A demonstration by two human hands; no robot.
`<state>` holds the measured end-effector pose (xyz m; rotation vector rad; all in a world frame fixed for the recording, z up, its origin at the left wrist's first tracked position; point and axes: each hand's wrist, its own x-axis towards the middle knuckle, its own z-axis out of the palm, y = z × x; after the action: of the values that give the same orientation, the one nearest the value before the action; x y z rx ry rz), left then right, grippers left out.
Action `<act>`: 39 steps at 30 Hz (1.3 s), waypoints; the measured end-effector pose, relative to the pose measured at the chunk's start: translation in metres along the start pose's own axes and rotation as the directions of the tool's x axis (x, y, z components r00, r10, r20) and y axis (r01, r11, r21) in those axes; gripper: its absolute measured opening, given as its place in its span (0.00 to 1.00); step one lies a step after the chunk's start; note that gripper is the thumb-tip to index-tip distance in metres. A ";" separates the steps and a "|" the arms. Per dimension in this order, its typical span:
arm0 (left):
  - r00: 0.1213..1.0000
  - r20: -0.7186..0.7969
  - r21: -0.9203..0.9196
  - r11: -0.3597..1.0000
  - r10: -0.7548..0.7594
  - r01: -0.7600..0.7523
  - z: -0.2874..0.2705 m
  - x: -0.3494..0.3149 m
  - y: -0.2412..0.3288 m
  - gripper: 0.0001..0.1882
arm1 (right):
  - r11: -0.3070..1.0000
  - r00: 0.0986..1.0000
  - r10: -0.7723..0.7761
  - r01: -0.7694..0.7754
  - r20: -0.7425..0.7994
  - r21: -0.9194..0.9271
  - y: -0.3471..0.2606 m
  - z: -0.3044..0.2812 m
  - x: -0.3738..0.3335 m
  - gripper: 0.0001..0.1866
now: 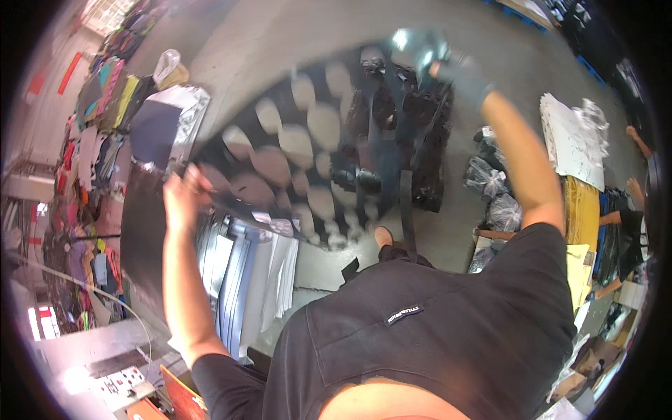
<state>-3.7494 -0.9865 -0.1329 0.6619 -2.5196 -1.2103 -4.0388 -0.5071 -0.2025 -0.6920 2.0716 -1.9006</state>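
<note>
A large black sheet (283,105) with rows of rounded cut-out holes hangs stretched between my two hands, blurred by motion. At its near left corner, my bare left hand (187,190) has its fingers closed on the edge. My right hand (465,78), in a dark grey glove, is raised at the far right corner with its fingers curled on the sheet. A shiny, pale smear (420,47) shows beside the right fingers; I cannot tell what it is. Behind the sheet's right part are dark, glossy pieces (428,175), partly hidden.
Upright white and blue-grey sheets (241,269) stand near my left arm. Stacked coloured material (112,94) lines the left side. Clear plastic bags (490,175), a white stack (570,140) and a yellow stack (582,210) are at right. Other people's arms (633,189) show at the far right.
</note>
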 end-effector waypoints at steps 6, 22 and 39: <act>0.947 0.007 -0.253 0.917 0.322 -0.309 0.043 0.180 0.136 0.17 | 0.930 0.938 -0.253 0.168 -0.236 -0.327 -0.116 -0.175 0.025 0.15; 0.329 0.871 0.470 0.813 -0.365 -0.343 0.302 -0.011 -0.218 0.14 | 0.048 0.445 0.848 -0.606 -0.289 -0.794 0.307 -0.014 -0.305 0.23; 0.785 0.462 0.205 0.911 -0.412 0.358 0.147 -0.168 -0.257 0.18 | 0.726 0.808 0.568 -0.582 -0.159 -0.367 0.253 0.117 -0.170 0.15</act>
<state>-3.5937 -0.9438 -0.4323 1.0544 -2.9869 -1.5614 -3.8812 -0.5140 -0.4881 -0.0381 2.3561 -1.1595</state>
